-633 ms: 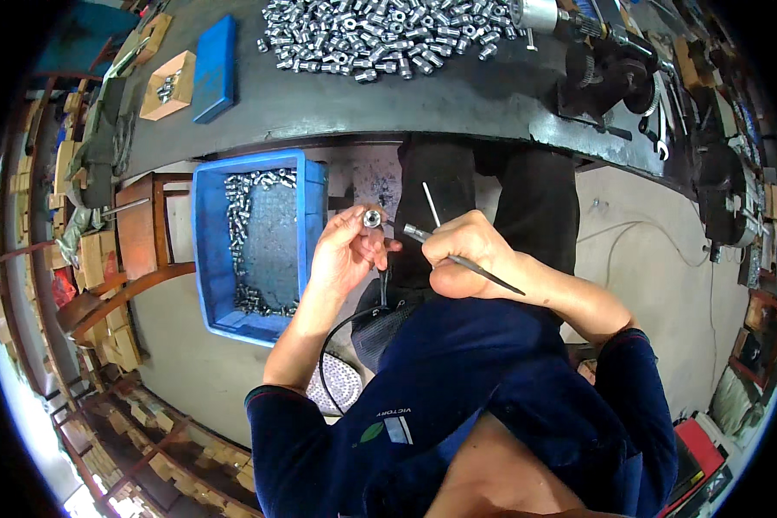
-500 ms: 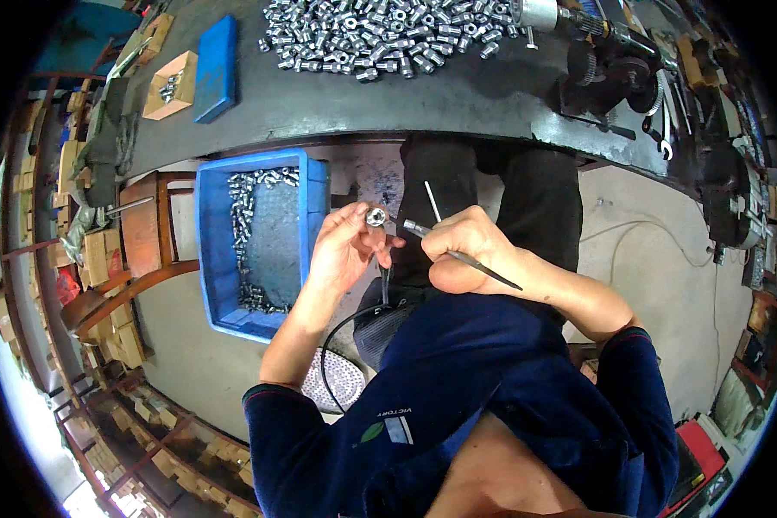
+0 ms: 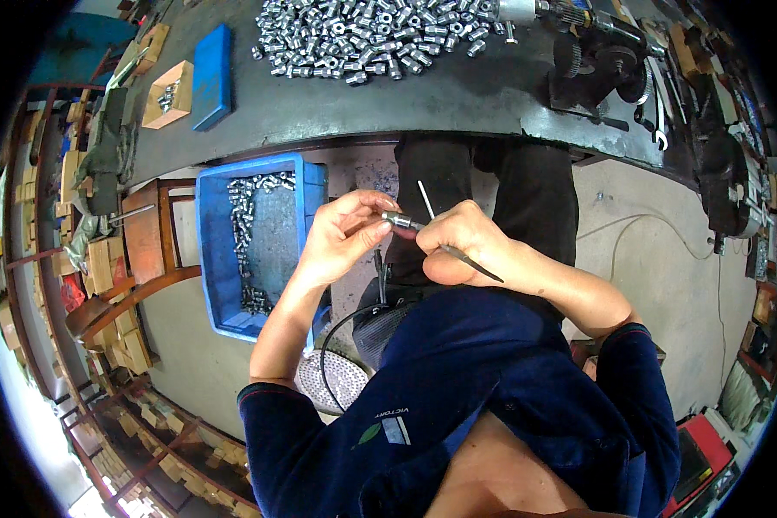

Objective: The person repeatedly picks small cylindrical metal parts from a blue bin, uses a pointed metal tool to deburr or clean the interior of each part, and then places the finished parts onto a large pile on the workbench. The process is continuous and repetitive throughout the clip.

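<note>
Between the thumb and fingers of my left hand (image 3: 347, 235) is a small shiny metal fitting (image 3: 397, 219), lying nearly level with one end toward the right. My right hand (image 3: 462, 243) is closed round a slim tool with a dark tapering end (image 3: 472, 262) that sticks out below the fist. The tool's other end meets the fitting; whether it sits inside cannot be made out. A thin white rod (image 3: 426, 200) also juts up from the right fist. Both hands are over my lap, just in front of the bench.
A blue crate (image 3: 309, 224) with several fittings along its side stands left of my hands. On the bench (image 3: 319, 116) lie a heap of fittings (image 3: 371, 39), a blue lid-like box (image 3: 212, 78), a small wooden box (image 3: 167, 95) and a geared machine (image 3: 600, 73). A wooden chair (image 3: 145, 226) stands farther left.
My left hand has turned the fitting from facing up to lying sideways and brought it against the tool. The right hand has shifted slightly left.
</note>
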`<control>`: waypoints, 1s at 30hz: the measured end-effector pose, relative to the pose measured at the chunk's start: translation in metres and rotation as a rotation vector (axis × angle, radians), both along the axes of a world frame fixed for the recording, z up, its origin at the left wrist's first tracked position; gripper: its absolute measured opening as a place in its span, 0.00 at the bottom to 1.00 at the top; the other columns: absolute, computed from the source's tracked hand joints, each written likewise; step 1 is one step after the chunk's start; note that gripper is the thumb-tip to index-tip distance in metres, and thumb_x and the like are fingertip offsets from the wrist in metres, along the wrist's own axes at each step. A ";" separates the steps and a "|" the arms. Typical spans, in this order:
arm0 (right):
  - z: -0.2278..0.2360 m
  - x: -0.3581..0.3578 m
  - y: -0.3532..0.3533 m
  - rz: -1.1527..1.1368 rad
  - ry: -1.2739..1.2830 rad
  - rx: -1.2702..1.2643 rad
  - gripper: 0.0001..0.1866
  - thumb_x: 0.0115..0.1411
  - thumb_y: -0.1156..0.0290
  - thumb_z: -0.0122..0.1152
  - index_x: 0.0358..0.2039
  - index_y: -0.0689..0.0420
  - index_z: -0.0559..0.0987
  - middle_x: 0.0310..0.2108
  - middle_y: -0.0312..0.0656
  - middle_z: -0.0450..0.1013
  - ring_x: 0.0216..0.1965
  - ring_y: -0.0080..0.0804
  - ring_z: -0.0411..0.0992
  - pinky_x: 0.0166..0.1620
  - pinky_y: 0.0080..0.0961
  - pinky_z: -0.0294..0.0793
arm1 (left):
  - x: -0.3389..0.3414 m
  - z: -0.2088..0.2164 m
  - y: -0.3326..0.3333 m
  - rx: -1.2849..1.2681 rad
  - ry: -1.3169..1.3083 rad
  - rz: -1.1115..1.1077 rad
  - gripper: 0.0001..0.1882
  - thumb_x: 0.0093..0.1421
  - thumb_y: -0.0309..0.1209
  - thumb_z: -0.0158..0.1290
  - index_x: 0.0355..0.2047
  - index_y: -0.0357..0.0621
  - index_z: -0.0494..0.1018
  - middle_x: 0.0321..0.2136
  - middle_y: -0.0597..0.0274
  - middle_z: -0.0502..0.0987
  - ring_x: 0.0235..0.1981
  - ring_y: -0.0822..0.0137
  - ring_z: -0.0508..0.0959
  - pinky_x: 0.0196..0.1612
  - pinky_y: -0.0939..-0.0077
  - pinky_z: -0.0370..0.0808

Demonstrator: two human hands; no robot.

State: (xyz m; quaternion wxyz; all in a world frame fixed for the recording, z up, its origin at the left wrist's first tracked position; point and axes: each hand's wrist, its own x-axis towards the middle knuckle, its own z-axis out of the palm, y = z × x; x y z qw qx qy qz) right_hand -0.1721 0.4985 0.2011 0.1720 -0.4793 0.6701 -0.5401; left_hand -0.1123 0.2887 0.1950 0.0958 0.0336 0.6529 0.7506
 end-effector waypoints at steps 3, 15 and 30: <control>0.003 0.000 0.000 -0.005 -0.001 0.001 0.10 0.37 0.73 0.58 0.12 0.60 0.66 0.12 0.49 0.63 0.17 0.49 0.68 0.20 0.35 0.63 | -0.004 0.011 0.004 0.012 -0.003 -0.028 0.14 0.56 0.24 0.55 0.42 0.34 0.69 0.40 0.57 0.73 0.35 0.68 0.77 0.41 0.77 0.73; 0.000 0.002 0.000 -0.021 0.037 0.047 0.10 0.36 0.72 0.59 0.12 0.59 0.66 0.12 0.46 0.64 0.16 0.45 0.67 0.19 0.35 0.63 | -0.002 0.002 0.011 0.045 -0.132 -0.005 0.10 0.57 0.26 0.55 0.37 0.35 0.70 0.27 0.62 0.75 0.24 0.74 0.76 0.29 0.82 0.73; 0.036 -0.005 0.026 -0.077 -0.020 -0.089 0.24 0.51 0.57 0.56 0.11 0.58 0.57 0.11 0.40 0.52 0.12 0.35 0.55 0.17 0.29 0.49 | -0.011 -0.009 -0.006 -0.885 0.363 0.259 0.11 0.37 0.18 0.55 0.25 0.38 0.74 0.19 0.64 0.70 0.15 0.75 0.67 0.20 0.83 0.64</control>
